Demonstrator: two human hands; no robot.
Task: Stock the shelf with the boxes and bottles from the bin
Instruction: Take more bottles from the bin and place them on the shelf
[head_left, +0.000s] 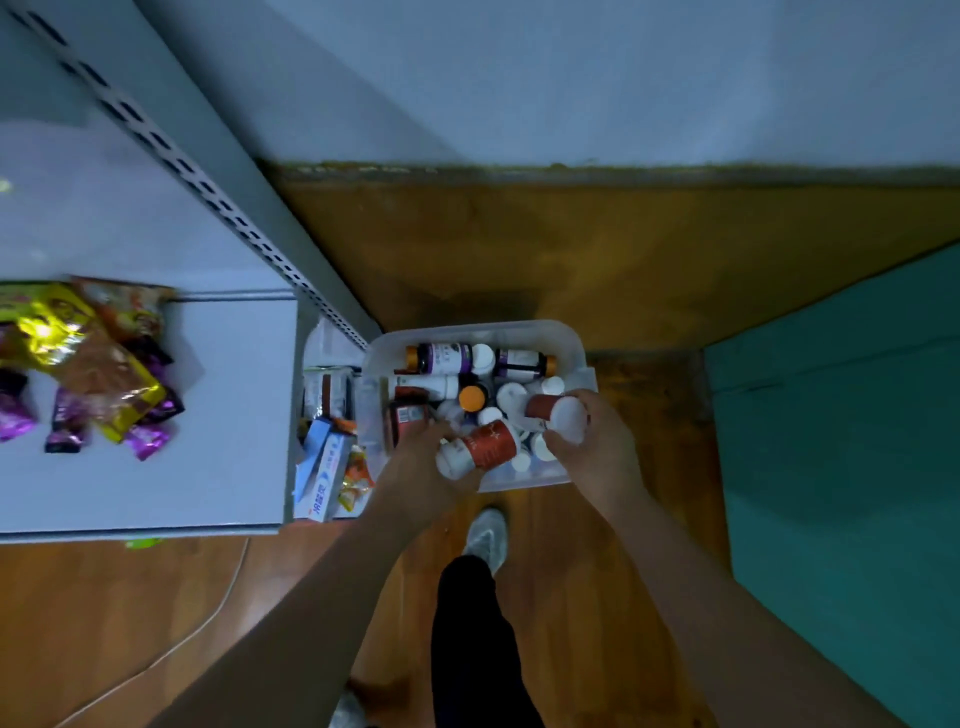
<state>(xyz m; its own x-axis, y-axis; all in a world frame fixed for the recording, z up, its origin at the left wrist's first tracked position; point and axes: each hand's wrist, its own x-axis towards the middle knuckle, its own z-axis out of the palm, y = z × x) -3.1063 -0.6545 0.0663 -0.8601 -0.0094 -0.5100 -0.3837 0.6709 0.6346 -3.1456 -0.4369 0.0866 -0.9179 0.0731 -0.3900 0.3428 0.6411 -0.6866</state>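
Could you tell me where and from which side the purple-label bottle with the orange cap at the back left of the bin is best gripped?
Grip the purple-label bottle round its middle, from above. It lies on its side atop the pile in the bin, label up and free; the orange cap nearly meets the bin wall.

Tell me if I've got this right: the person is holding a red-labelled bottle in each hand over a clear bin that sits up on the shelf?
Nearly. The left hand and right hand each grip a red-labelled bottle, but the head view shows the clear bin standing on the wooden floor beside the shelf, not on it.
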